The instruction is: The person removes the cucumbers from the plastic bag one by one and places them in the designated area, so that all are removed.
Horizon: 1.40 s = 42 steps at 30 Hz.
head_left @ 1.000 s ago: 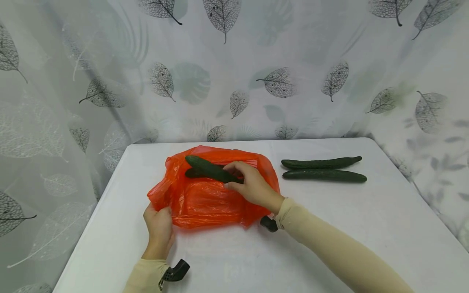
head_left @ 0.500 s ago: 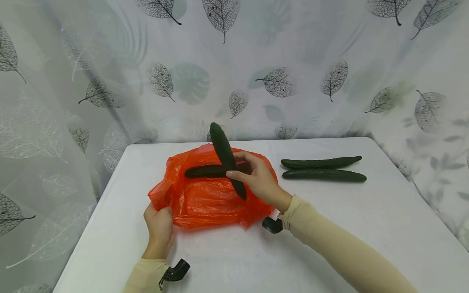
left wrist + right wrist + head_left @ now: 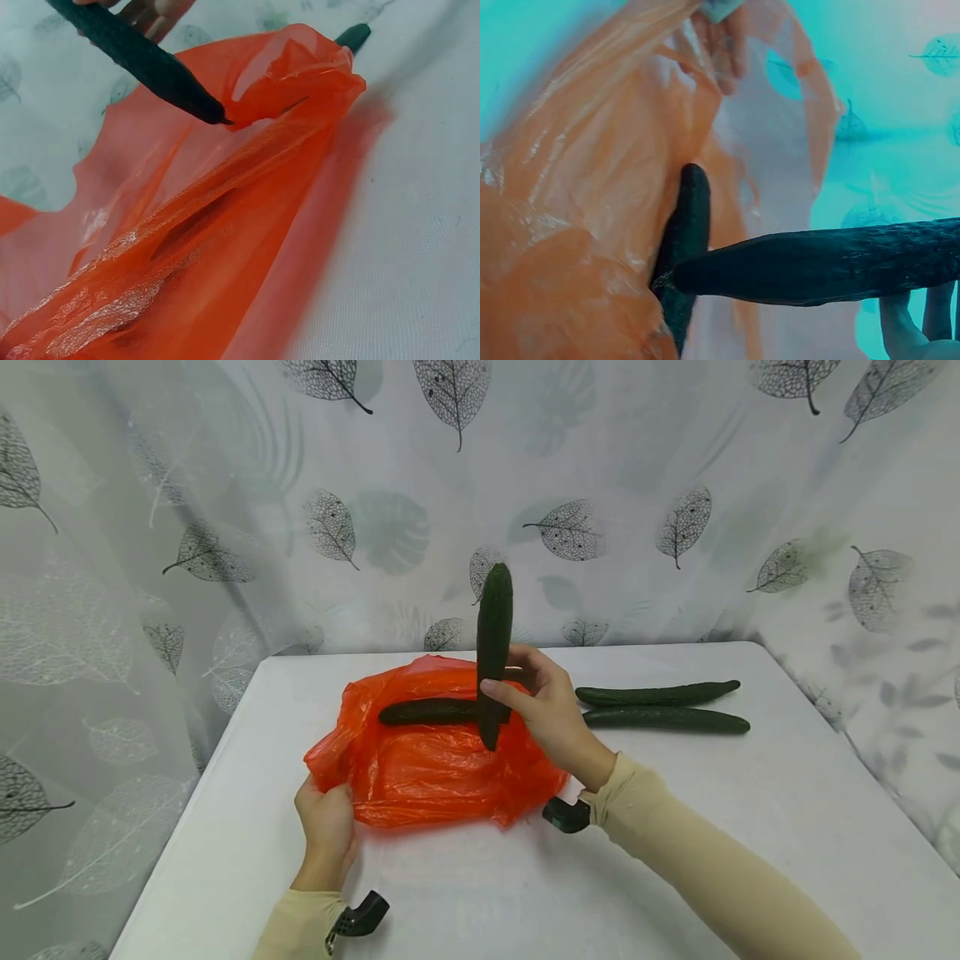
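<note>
A pale curtain (image 3: 615,452) with leaves on it hangs behind a white bench (image 3: 450,902), and a thin red bag (image 3: 427,777) sits on the bench. The right hand (image 3: 551,710) has its fingers and thumb wrapped round a long green cucumber (image 3: 495,618), held almost straight up over the right side of the bag. The left hand (image 3: 327,831) pinches the bag's near left corner. The cucumber in the air could slip and drop onto the bag if the right fingers hold too loosely. Its low tip might poke or tear the bag if it swings. The bag could sag shut if the left fingers let go. A second cucumber (image 3: 423,712) lies in the open bag, partly hidden behind the lifted one. Two more cucumbers (image 3: 663,719) lie side by side to the right of the bag. A small black thing (image 3: 566,816) on the right wrist is just beside the bag's near right corner and might catch on it.
</note>
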{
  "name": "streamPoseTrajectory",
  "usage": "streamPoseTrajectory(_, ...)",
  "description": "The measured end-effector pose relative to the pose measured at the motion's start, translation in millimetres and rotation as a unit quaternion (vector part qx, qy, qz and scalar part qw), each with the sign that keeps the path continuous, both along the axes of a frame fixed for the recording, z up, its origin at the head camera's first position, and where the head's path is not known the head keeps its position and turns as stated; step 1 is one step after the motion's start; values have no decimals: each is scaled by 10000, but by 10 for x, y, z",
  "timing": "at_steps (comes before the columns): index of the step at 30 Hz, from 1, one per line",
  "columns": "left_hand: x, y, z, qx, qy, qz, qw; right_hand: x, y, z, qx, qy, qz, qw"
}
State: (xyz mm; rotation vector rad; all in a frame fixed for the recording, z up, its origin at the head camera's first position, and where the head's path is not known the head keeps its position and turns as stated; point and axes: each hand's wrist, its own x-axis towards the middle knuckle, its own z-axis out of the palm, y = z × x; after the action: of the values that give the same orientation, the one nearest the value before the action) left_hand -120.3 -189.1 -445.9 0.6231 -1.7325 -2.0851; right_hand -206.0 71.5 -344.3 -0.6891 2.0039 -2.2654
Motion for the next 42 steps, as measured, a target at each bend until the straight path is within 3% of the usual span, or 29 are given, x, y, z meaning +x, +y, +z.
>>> streamPoseTrajectory(10, -11, -1, -12, 8, -6, 33, 10000, -3, 181, 224, -572, 609, -381, 9958)
streamPoseTrajectory(20, 11, -16, -26, -109, -108, -70, 9999, -28, 380, 367, -662, 888, -613, 9920)
streamPoseTrajectory(29, 8, -18, -36, -97, -85, -113, 9999, -100, 592, 370, -328, 1420, -983, 9844)
streamPoseTrajectory(36, 2, -14, -33, -115, -77, -96, 9999, -136, 775, 272, 569, 1824, -1493, 9702)
streamPoseTrajectory(42, -11, -12, -49, -155, -100, -54, 9998, -154, 939, 174, 1072, 1764, -1758, 9625)
